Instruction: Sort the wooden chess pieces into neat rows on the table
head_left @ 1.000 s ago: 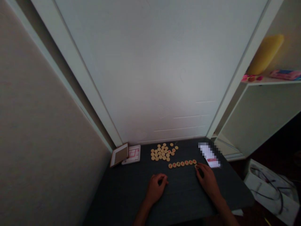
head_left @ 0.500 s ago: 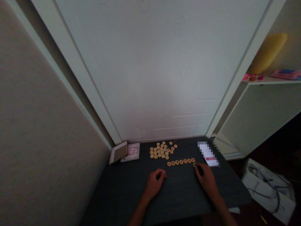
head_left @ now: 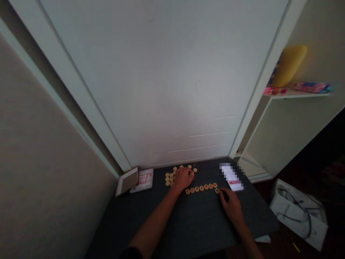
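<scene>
A heap of round tan game discs [head_left: 169, 177] lies at the back of the dark table [head_left: 188, 223]. My left hand [head_left: 183, 178] reaches over the heap, fingers curled down onto the discs; what they hold is hidden. In front of it runs a row of discs with red marks [head_left: 202, 188]. My right hand [head_left: 229, 204] rests on the table at the row's right end, its fingertips at the last disc [head_left: 217, 190].
A small framed board [head_left: 127, 181] and a red-and-white card [head_left: 142, 180] lie at the back left. A blurred white object [head_left: 231, 176] sits at the back right. A white bag [head_left: 299, 212] stands on the floor right, shelves [head_left: 296, 93] above.
My left hand has moved forward from the table's middle onto the heap of discs. My right hand has stayed at the row's right end. The view shifted slightly.
</scene>
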Tool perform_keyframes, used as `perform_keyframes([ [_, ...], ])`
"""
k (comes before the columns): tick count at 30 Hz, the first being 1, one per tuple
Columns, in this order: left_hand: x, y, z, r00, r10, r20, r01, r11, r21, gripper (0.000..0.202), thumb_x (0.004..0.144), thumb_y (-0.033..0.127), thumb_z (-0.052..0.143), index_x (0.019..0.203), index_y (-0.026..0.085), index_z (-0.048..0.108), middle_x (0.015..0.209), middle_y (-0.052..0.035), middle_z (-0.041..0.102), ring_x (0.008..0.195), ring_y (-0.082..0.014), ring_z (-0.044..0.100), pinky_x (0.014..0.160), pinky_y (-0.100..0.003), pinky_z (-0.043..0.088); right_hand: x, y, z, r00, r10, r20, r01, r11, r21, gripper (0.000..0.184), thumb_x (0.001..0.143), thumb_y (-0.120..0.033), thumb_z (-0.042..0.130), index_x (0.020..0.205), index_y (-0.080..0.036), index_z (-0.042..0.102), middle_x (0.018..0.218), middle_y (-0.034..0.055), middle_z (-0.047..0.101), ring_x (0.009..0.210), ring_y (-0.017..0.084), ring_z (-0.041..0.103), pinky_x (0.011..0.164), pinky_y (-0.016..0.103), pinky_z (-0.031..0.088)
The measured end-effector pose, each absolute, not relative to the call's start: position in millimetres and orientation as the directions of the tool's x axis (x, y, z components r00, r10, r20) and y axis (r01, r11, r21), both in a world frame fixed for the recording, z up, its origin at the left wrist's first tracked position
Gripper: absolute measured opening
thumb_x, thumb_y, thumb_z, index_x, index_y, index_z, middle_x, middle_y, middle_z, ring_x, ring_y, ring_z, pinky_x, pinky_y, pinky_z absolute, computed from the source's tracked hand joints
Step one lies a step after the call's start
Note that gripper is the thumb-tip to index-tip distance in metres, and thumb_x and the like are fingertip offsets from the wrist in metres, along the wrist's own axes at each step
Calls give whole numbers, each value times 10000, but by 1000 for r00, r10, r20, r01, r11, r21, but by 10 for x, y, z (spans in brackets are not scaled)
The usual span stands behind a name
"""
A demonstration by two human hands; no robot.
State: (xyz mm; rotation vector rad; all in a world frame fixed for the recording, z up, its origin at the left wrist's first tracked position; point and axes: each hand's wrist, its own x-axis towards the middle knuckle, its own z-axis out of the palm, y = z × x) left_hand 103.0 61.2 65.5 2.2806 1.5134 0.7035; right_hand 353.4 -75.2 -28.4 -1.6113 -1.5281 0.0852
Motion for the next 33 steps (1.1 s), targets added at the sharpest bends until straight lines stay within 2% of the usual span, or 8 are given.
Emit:
perform_keyframes([
  [5,1198,668,617,307,930,202,822,-366,436,48,816,256,693,801,215,713,936,-91,757,1056,-313,612,943,-422,403,3538,-736,-258,256,815,519,754,167,-635,360,960,-495,496,1027,-207,703,941,103,736,871,263,698,803,423,571],
  [9,1252,677,608,294,930,221,819,-364,443,73,838,216,657,777,201,695,925,-93,752,1032,-301,624,945,-415,401,3532,-739,-238,271,808,523,744,169,-647,364,962,-496,492,1034,-210,705,948,103,739,873,263,702,796,419,574],
  [18,982,251,676,302,894,332,640,-448,624,133,908,291,604,990,230,690,1007,-27,742,884,-178,689,804,-276,526,3486,-832,-166,295,800,523,723,171,-670,335,976,-459,494,1057,-206,698,975,104,737,901,260,697,824,409,566],
  [21,741,-129,577,278,901,333,587,-434,683,164,918,309,593,1022,226,690,1043,-33,745,854,-172,698,757,-271,558,3286,-918,-144,261,826,500,689,204,-696,294,980,-429,505,1044,-218,699,977,95,743,906,257,704,839,396,568],
  [23,606,-377,472,227,934,276,470,-353,809,188,910,343,619,1037,228,696,1026,-35,755,843,-181,706,762,-283,572,3067,-973,-113,196,866,461,634,246,-733,274,984,-412,507,1053,-231,700,987,85,747,910,253,710,841,378,572],
  [26,485,-644,321,187,973,135,349,-195,917,252,897,414,643,1055,226,703,999,-47,772,867,-203,722,786,-297,587,2679,-1016,-37,66,921,384,537,291,-792,261,985,-400,511,1077,-244,699,989,65,753,892,237,721,810,339,582],
  [30,422,-768,220,227,973,42,272,-104,957,289,885,450,657,1044,217,723,994,-59,789,896,-220,733,814,-304,589,2264,-990,73,-56,945,324,422,316,-850,257,959,-432,561,1042,-238,708,945,54,755,836,221,722,758,303,580],
  [33,402,-774,216,258,966,27,251,-94,963,311,899,449,644,1095,223,727,1029,-60,793,932,-227,735,852,-314,582,2136,-951,105,-57,958,282,370,282,-885,265,949,-453,578,995,-228,711,885,46,751,766,203,713,708,280,564],
])
